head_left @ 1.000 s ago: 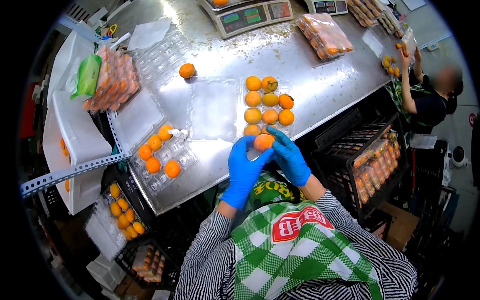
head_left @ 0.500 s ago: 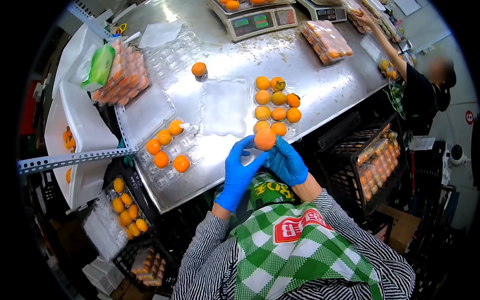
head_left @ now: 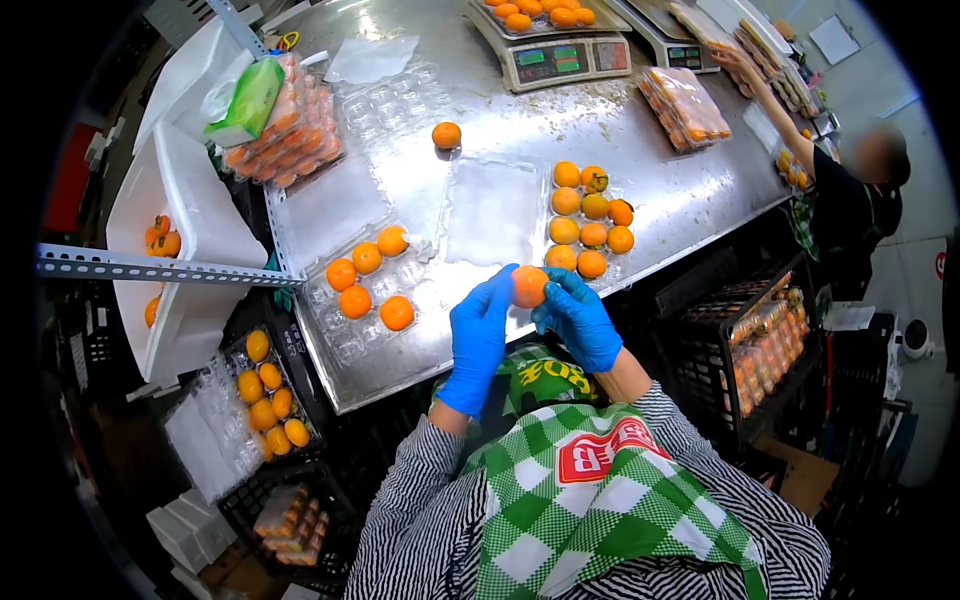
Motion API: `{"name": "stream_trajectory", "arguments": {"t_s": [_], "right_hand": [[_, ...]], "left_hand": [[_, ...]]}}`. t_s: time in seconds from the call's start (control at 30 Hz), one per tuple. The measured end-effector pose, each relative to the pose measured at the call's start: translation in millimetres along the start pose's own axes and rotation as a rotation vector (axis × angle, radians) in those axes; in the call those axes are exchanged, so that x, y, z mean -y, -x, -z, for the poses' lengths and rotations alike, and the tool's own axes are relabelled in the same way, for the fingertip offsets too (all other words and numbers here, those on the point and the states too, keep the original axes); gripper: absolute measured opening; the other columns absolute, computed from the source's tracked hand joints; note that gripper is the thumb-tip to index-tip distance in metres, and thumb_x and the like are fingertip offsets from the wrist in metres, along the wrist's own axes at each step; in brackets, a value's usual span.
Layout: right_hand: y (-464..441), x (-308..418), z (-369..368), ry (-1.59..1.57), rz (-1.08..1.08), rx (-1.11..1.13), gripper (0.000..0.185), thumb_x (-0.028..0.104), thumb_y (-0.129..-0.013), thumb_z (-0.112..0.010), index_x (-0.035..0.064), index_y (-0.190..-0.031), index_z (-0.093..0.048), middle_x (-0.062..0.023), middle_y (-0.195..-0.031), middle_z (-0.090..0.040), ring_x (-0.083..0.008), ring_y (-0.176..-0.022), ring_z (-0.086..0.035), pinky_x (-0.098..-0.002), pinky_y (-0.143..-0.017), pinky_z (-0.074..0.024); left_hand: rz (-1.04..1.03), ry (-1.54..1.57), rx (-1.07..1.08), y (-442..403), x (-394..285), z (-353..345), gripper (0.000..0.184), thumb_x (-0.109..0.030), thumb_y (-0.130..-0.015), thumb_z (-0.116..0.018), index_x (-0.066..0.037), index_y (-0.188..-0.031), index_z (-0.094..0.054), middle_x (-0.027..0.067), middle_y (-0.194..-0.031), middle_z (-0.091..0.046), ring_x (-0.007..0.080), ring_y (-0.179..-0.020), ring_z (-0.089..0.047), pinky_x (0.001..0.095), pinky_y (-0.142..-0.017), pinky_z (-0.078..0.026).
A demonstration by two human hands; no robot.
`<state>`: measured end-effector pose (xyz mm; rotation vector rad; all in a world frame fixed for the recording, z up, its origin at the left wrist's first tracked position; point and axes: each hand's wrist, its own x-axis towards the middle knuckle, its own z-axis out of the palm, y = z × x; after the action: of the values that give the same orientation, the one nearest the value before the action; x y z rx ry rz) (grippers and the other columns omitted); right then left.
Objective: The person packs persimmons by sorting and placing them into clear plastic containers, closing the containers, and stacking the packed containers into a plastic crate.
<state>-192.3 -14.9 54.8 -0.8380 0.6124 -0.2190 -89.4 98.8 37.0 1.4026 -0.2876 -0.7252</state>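
Note:
An orange persimmon (head_left: 529, 287) is between my two blue-gloved hands, just over the table's near edge. My left hand (head_left: 480, 335) closes on its left side, and my right hand (head_left: 582, 322) pinches its right side. Just beyond my right hand, a clear tray of persimmons (head_left: 593, 236) holds several fruits in rows. To the left, another clear tray (head_left: 350, 340) has several persimmons and some unfilled cups. Between these trays lies a clear tray lid with a white liner (head_left: 490, 213). One loose persimmon (head_left: 446, 135) sits farther back.
Scales (head_left: 560, 58) stand at the back of the metal table (head_left: 500, 120). Stacked fruit packs (head_left: 300, 130) with a green packet (head_left: 247, 100) are at left, beside white foam boxes (head_left: 200, 200). A black crate (head_left: 745, 350) stands at right. A co-worker's arm (head_left: 775, 100) reaches over packs.
My left fingers and thumb, apart from the persimmon's side before, have closed against it. The persimmon has turned slightly in my hands. The view has shifted, so table items appear farther right.

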Motion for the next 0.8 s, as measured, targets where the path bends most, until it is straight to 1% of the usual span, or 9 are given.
{"name": "stream_trajectory", "arguments": {"t_s": [0.03, 0.13, 0.23, 0.33, 0.43, 0.53, 0.63, 0.73, 0.8], "right_hand": [[-2, -1, 0, -0.01, -0.011, 0.0, 0.034, 0.024, -0.091, -0.058, 0.0023, -0.116, -0.052, -0.0079, -0.088, -0.061, -0.0106, -0.071, -0.059, -0.0228, -0.063, -0.0484], [-4, -2, -3, 0.015, -0.047, -0.011, 0.034, 0.026, -0.09, -0.059, 0.0025, -0.114, -0.052, -0.0074, -0.086, -0.061, -0.01, -0.069, -0.058, -0.0225, -0.062, -0.0483], [-6, -2, -5, 0.11, -0.078, -0.057, 0.034, 0.027, -0.09, -0.06, 0.003, -0.113, -0.053, -0.0066, -0.084, -0.061, -0.0093, -0.068, -0.058, -0.0217, -0.06, -0.0474], [-8, -3, 0, 0.125, -0.097, -0.066, 0.035, 0.029, -0.09, -0.06, 0.0038, -0.113, -0.053, -0.0062, -0.083, -0.061, -0.0089, -0.067, -0.057, -0.0208, -0.06, -0.0463], [-7, 0, 1, 0.092, -0.104, -0.08, 0.034, 0.029, -0.09, -0.059, 0.0046, -0.113, -0.053, -0.0057, -0.083, -0.061, -0.0086, -0.066, -0.057, -0.0202, -0.059, -0.0455], [-7, 3, 3, 0.027, -0.091, -0.062, 0.033, 0.029, -0.09, -0.058, 0.005, -0.113, -0.053, -0.0051, -0.084, -0.061, -0.0085, -0.067, -0.057, -0.0204, -0.059, -0.046], [-8, 3, 8, 0.087, -0.08, -0.067, 0.033, 0.028, -0.091, -0.057, 0.005, -0.114, -0.053, -0.0055, -0.085, -0.061, -0.0082, -0.068, -0.058, -0.0208, -0.06, -0.0469], [-8, 2, 14, 0.077, -0.072, -0.069, 0.034, 0.027, -0.091, -0.057, 0.0046, -0.117, -0.052, -0.0062, -0.085, -0.061, -0.0081, -0.069, -0.058, -0.0213, -0.061, -0.0477], [-6, 4, 14, 0.099, -0.044, -0.047, 0.035, 0.027, -0.091, -0.057, 0.0044, -0.118, -0.051, -0.0064, -0.085, -0.061, -0.0083, -0.069, -0.058, -0.0216, -0.061, -0.0479]], "left_hand": [[0.006, 0.025, 0.001, -1, 1, 2, 0.036, -0.023, -0.086, -0.066, -0.001, -0.114, -0.063, 0.0077, -0.098, -0.066, 0.0097, -0.085, -0.059, 0.0236, -0.075, -0.049], [0.028, -0.058, -0.02, -1, -1, 1, 0.036, -0.024, -0.087, -0.065, 0.001, -0.113, -0.062, 0.0089, -0.097, -0.067, 0.0117, -0.086, -0.061, 0.0253, -0.076, -0.05], [0.049, -0.153, -0.018, -3, -2, 1, 0.037, -0.026, -0.088, -0.063, 0.002, -0.113, -0.062, 0.0095, -0.096, -0.068, 0.0131, -0.087, -0.063, 0.0266, -0.077, -0.05], [0.05, -0.145, 0.012, -8, 3, 6, 0.038, -0.026, -0.088, -0.062, 0.001, -0.114, -0.062, 0.0099, -0.098, -0.068, 0.0133, -0.088, -0.063, 0.027, -0.077, -0.05], [0.021, -0.144, 0.061, -10, 4, 9, 0.038, -0.026, -0.088, -0.063, 0.0, -0.115, -0.061, 0.0103, -0.097, -0.068, 0.0119, -0.084, -0.063, 0.0257, -0.075, -0.05], [-0.009, -0.1, 0.054, -12, 6, 4, 0.038, -0.027, -0.086, -0.065, 0.0, -0.113, -0.063, 0.0098, -0.096, -0.068, 0.0111, -0.081, -0.063, 0.0248, -0.072, -0.049], [-0.003, -0.22, 0.016, -10, -5, -5, 0.037, -0.029, -0.083, -0.067, 0.0, -0.107, -0.065, 0.009, -0.09, -0.069, 0.0103, -0.075, -0.062, 0.0246, -0.067, -0.049], [-0.008, -0.316, -0.051, -13, -7, -14, 0.036, -0.03, -0.081, -0.07, 0.002, -0.098, -0.068, 0.0083, -0.08, -0.068, 0.0109, -0.069, -0.062, 0.025, -0.064, -0.049], [0.038, -0.309, -0.097, -18, -9, -17, 0.034, -0.03, -0.081, -0.069, 0.003, -0.093, -0.068, 0.0086, -0.074, -0.067, 0.01, -0.066, -0.06, 0.0245, -0.062, -0.049]]}}
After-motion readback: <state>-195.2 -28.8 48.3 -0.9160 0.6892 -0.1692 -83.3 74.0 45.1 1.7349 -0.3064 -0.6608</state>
